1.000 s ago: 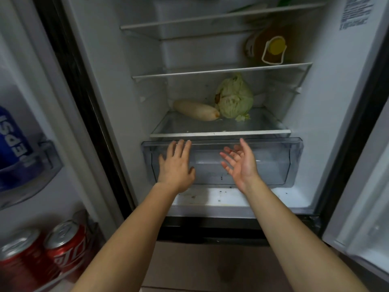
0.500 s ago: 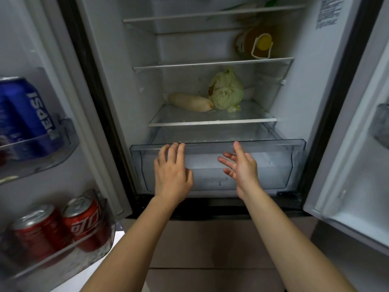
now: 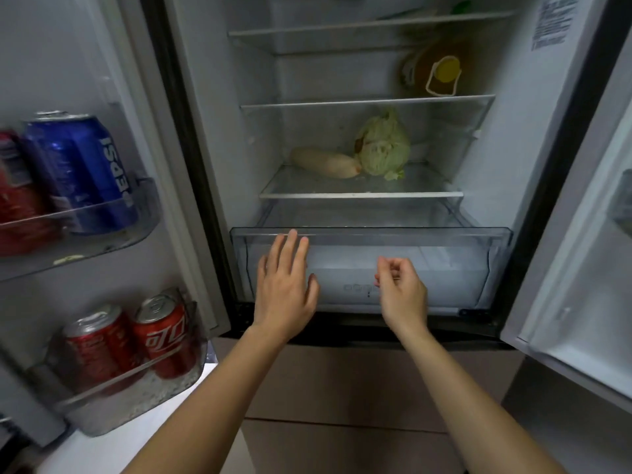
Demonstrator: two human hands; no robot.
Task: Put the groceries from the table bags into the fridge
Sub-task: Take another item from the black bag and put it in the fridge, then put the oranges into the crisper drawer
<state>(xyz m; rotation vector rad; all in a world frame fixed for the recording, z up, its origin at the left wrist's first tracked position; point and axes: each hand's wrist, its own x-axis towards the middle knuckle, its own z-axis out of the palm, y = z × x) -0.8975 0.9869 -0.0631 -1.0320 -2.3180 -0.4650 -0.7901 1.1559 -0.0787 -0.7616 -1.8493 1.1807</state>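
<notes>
The fridge stands open before me. Its clear bottom drawer [image 3: 444, 234] sits closed at the base of the compartment. My left hand [image 3: 285, 289] is flat, fingers together, against the drawer's left front and holds nothing. My right hand [image 3: 402, 289] hovers in front of the drawer's middle with its fingers curled in, empty. On the glass shelf [image 3: 359, 195] above lie a pale long radish [image 3: 325, 162] and a green cabbage [image 3: 383, 148]. A bottle with a yellow cap [image 3: 441, 71] lies one shelf higher.
The left door's upper bin [image 3: 113, 234] holds a blue Pepsi can [image 3: 78, 172] and a red can; the lower bin holds two red cola cans [image 3: 130, 336]. The right door [image 3: 581, 268] is swung open. Brown drawer fronts [image 3: 342, 388] lie below.
The drawer has slid back into the fridge under my hands. My right hand's fingers have curled in and pulled slightly off the drawer. The view has backed away.
</notes>
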